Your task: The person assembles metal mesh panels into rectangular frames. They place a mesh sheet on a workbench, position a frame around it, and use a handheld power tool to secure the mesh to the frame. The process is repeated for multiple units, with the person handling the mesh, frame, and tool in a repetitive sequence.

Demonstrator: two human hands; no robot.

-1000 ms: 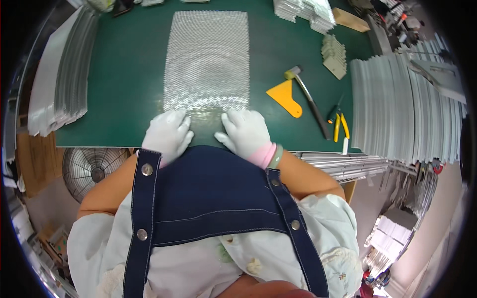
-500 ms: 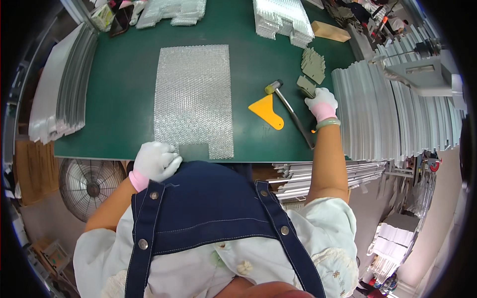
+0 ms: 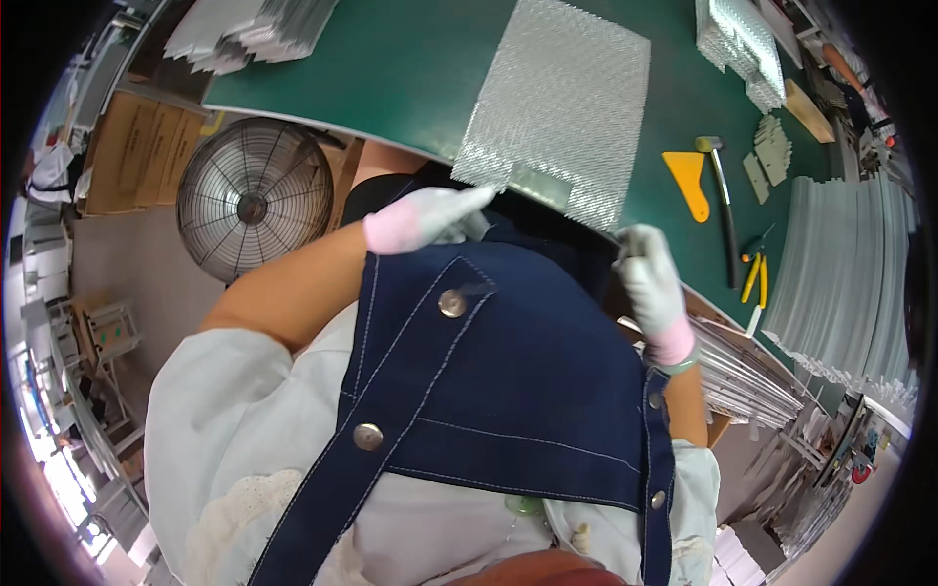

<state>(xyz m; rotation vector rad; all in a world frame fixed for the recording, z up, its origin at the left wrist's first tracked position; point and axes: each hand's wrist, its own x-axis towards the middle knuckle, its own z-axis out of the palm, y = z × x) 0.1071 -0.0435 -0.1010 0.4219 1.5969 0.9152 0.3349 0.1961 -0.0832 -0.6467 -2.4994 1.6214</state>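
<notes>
A silvery, textured sheet [image 3: 567,88] with a notch in its near edge lies on the green table [image 3: 410,59]. My left hand [image 3: 430,217], in a white glove with a pink cuff, is at the table's front edge beside the sheet's near left corner. Its fingers are stretched out and nothing shows in them. Just off the sheet's near right corner is my right hand [image 3: 653,283], gloved the same way. Its fingers are curled in, and whatever they may hold is hidden.
Right of the sheet lie a yellow scraper [image 3: 688,186], a mallet [image 3: 723,200], yellow-handled pliers [image 3: 755,278] and grey-green pieces [image 3: 770,151]. Long pale strips [image 3: 845,283] are stacked at the right edge. Below the table's left side stands a floor fan [image 3: 254,205].
My right hand has left the grey-green pieces and come back to the table's front edge. My left hand's fingers have straightened. The whole view has swung round to the left.
</notes>
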